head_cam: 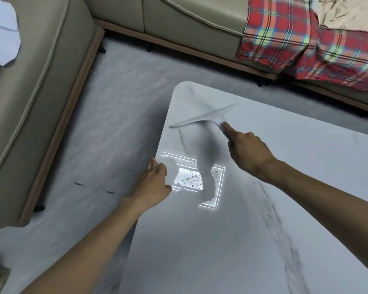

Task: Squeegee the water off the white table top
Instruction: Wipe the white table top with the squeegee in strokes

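Note:
The white marble-look table top (263, 240) fills the lower right. My right hand (245, 152) grips the handle of a pale grey squeegee (202, 119), forefinger stretched along it. Its blade lies slanted on the table near the far left corner, blurred by motion. My left hand (155, 183) rests on the table's left edge, fingers curled over it. Water droplets (192, 179) show in a bright ceiling-light reflection between my hands.
A beige sofa (36, 102) stands to the left and another (189, 24) along the back, with a red plaid blanket (306, 39) on it. Grey marbled floor (115, 124) lies between the sofas and the table. A white cloth (0, 32) lies on the left sofa.

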Tool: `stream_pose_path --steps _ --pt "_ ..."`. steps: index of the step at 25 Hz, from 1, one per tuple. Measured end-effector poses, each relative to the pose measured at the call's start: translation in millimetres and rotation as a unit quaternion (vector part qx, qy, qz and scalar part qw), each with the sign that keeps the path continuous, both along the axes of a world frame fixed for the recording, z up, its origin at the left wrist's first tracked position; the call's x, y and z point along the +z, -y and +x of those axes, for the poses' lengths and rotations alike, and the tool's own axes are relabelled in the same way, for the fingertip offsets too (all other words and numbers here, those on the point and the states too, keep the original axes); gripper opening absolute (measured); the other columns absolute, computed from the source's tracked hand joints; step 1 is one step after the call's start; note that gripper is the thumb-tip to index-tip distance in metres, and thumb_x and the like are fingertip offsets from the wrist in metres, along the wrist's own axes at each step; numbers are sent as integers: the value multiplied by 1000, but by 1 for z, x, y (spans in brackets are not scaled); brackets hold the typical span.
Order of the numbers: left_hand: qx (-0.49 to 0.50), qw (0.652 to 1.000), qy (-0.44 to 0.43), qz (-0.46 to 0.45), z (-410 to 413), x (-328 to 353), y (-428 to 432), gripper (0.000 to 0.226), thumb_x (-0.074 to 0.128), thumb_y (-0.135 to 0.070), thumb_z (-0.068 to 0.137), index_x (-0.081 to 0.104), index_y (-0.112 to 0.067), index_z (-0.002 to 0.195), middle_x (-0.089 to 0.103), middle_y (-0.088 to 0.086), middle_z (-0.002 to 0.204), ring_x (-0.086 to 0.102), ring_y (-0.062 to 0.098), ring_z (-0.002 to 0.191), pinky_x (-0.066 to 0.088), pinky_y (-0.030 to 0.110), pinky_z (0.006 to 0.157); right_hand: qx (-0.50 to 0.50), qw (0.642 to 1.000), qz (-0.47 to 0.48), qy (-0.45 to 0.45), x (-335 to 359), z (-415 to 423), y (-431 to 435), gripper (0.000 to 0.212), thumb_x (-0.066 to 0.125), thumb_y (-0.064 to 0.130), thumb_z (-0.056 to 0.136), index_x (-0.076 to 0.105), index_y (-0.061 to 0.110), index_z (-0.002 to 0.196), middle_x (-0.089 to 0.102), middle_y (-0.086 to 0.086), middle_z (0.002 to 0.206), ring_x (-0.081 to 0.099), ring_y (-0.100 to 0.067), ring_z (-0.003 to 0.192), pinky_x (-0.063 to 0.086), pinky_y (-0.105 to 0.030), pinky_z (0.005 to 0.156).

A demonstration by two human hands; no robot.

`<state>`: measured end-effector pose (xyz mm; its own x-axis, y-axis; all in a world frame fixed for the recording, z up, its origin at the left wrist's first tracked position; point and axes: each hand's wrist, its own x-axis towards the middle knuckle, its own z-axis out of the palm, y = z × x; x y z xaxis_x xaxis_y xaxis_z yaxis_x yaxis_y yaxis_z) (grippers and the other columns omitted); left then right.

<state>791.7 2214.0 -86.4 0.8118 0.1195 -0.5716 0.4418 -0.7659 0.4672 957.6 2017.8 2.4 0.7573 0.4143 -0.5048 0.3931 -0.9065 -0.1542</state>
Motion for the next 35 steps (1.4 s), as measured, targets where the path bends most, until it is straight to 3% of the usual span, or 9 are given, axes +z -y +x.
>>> stream_pose_path --steps 6,10,14,18,20,22,27,31,35 --pt "17 999 40 10 -13 7 6 27 57 -22 87 47 -9 109 38 7 126 44 22 118 42 33 94 -21 999 12 34 10 34 6 45 36 16 94 34 27 137 61 -24 117 54 -48 101 44 -46 83" --pt "24 1000 8 -17 -16 3 11 30 58 -20 84 45 -11 110 32 4 128 42 21 117 36 26 86 -110 993 31 -11 -2 74 -15 27 33 7 88 41 19 111 56 -27 110 57 -44 92 46 -38 64" --pt "44 999 -11 -27 -11 -1 13 32 60 -19 80 43 -13 106 32 5 127 44 22 113 34 25 82 -77 997 2 -16 -13 32 16 55 36 10 92 27 22 145 55 -25 126 50 -47 110 42 -43 86" --pt "44 998 -29 -28 -11 2 16 32 60 -18 81 43 -12 107 30 7 132 42 24 121 37 26 87 -69 996 0 -59 0 -29 57 59 38 11 93 22 26 148 60 -24 113 54 -44 94 40 -39 72" --pt "48 998 -17 -24 -11 5 16 31 61 -18 81 46 -9 107 32 7 130 41 22 121 36 26 90 -54 995 -12 -88 11 -39 68 51 37 10 92 32 22 142 61 -22 111 52 -41 87 38 -36 69" --pt "71 997 0 -27 -10 8 17 26 61 -19 85 50 -6 104 40 9 124 45 22 116 37 26 89 -35 997 -5 -72 20 -27 63 38 38 10 92 42 18 129 62 -25 113 57 -43 90 38 -34 71" --pt "179 983 17 -40 -25 10 9 20 55 -25 94 54 -6 90 60 9 88 57 27 80 38 29 63 -72 996 44 -11 13 36 -22 30 36 20 98 40 9 126 58 -29 116 52 -45 99 34 -37 72" --pt "213 975 13 -57 -39 3 -6 19 63 -26 90 57 -10 80 64 5 84 59 24 79 44 32 67 -65 997 38 -8 -11 24 -55 39 34 18 99 34 15 138 55 -24 119 50 -41 99 34 -37 71" --pt "248 966 24 -73 -47 4 -4 20 64 -25 90 63 -5 86 69 7 109 63 24 101 50 36 90 12 1000 16 -20 -11 -49 3 54 34 20 100 17 29 150 61 -21 98 49 -36 76 37 -37 64"
